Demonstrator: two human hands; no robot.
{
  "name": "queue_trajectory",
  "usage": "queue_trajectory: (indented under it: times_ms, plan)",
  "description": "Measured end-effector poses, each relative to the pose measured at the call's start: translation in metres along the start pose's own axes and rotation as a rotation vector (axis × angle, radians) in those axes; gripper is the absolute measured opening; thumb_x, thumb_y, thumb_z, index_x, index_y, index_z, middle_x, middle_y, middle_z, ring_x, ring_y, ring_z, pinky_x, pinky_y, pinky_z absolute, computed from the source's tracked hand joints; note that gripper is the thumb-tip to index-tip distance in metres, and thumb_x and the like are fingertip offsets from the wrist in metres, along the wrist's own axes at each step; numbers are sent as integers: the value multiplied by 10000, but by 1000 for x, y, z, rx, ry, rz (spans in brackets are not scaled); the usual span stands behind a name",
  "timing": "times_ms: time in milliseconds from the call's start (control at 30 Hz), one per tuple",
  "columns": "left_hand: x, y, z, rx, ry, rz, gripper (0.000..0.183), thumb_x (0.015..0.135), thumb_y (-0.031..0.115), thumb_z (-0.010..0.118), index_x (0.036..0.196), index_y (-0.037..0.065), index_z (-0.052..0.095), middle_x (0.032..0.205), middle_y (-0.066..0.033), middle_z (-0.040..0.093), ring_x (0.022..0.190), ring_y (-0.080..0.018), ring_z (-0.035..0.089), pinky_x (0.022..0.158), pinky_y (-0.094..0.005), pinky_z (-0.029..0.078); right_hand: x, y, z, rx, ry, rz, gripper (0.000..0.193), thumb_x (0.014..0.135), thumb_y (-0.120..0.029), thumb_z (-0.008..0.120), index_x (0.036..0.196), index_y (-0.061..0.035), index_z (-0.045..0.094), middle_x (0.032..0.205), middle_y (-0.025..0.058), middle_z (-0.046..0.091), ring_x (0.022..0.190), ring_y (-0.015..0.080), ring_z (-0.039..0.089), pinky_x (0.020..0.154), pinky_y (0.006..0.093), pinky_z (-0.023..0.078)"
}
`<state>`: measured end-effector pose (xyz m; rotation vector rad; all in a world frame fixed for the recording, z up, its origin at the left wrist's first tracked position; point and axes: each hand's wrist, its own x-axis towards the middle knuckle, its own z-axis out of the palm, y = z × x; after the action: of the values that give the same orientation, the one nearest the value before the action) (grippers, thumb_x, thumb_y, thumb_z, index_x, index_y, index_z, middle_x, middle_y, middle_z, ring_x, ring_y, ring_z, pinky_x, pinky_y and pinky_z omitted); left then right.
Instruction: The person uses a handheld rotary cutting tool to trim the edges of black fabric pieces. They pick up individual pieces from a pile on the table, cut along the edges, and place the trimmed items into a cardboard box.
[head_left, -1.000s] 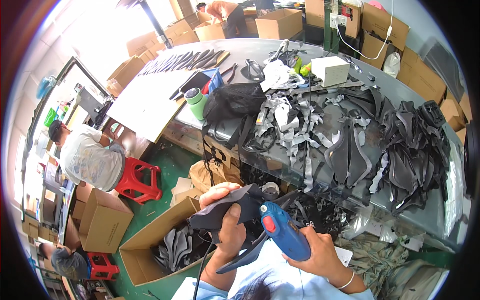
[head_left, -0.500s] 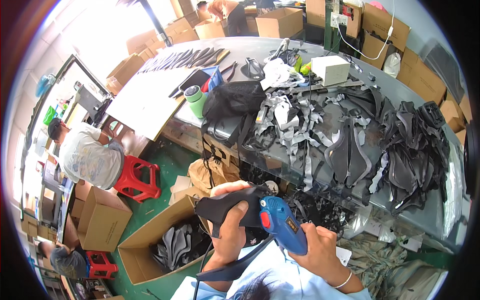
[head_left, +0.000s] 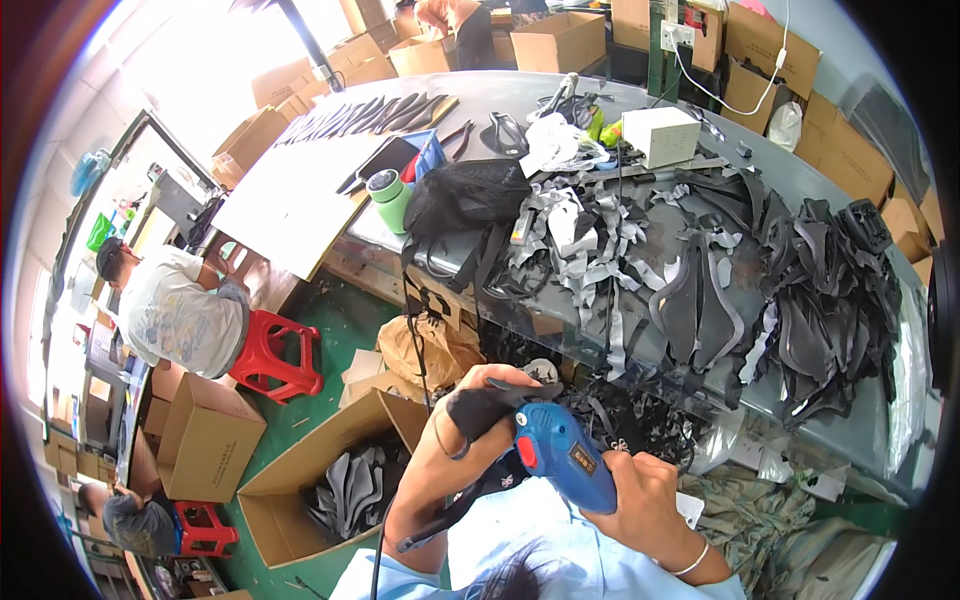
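In front of my body, my left hand (head_left: 450,462) is closed around a black padded piece (head_left: 474,410) that looks like a bicycle saddle part. A thin strip or cord loops down from that piece by my wrist. My right hand (head_left: 640,505) grips the handle of a blue power tool (head_left: 568,456) with a red button. The tool's front end meets the black piece beside my left fingers; its working tip is hidden. Below and left, a cardboard box (head_left: 262,510) contains several grey and black saddle-shaped pieces.
A grey table (head_left: 560,330) bears strip scraps, a black pile of saddle covers (head_left: 815,310), a black bag (head_left: 468,195), a green bottle (head_left: 388,205) and a white box (head_left: 660,137). At left, a person (head_left: 185,310) sits on a red stool (head_left: 275,355). More scraps lie beneath the table.
My left hand has turned and risen, and the black piece has rotated with it, now showing less of its length. The power tool has moved only slightly.
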<state>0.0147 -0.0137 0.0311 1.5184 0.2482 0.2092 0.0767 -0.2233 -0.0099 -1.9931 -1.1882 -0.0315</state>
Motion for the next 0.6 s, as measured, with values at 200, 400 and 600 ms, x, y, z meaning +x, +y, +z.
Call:
queue_trajectory:
  times_ms: [200,400,600]
  plan:
    - [4,-5,-4,249,-124,233,305,669,-50,523,966,-15,582,925,-113,605,867,-238,598,788,-322,462,4,-4,-3,46,-9,-51,418,630,-172,788,912,1,533,614,77,592,508,225,592,505,308,446]
    - [7,-10,-14,434,-537,-127,386,742,68,618,1105,21,497,855,-157,603,749,-246,581,695,-335,455,11,2,-12,12,83,-21,461,628,-184,802,952,-12,523,666,102,609,559,241,617,528,315,467]
    - [5,-45,27,-162,-596,-380,590,818,131,653,1325,-11,387,1233,-92,520,1159,-159,456,999,-304,345,30,16,-18,503,75,366,443,690,-205,780,986,-27,504,742,100,624,650,188,639,616,295,500]
